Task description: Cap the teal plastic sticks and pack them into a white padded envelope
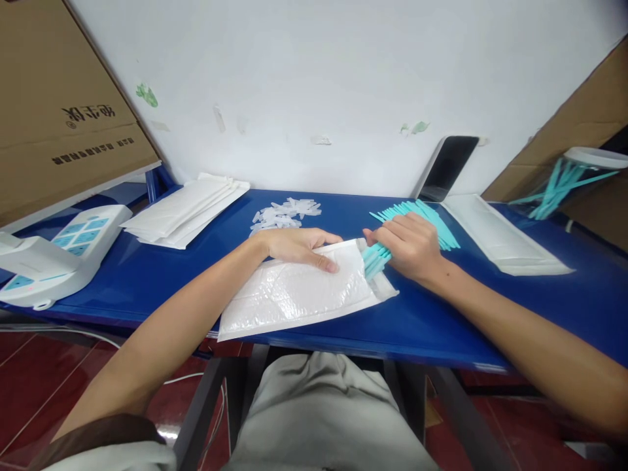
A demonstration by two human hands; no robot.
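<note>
My left hand (307,250) grips a white bubble mailer (289,297) by its upper edge, thumb on the front face. The mailer lies slanted over the front of the blue table, its mouth facing right. At that mouth, my right hand (409,245) is closed around a bundle of thin teal sticks (375,260). The ends of the bundle sit inside the mailer's opening; what lies deeper is hidden. Right behind my right hand is a loose pile of more teal sticks (444,229). Small translucent white pieces (284,214) are heaped behind my left hand.
Stacked white mailers (189,206) lie at the back left, near a white power strip (81,245). Another mailer (510,235) is at the right, below a phone (449,169) leaning on the wall. A clear container (569,180) with teal sticks stands far right. Cardboard (69,98) rises at left.
</note>
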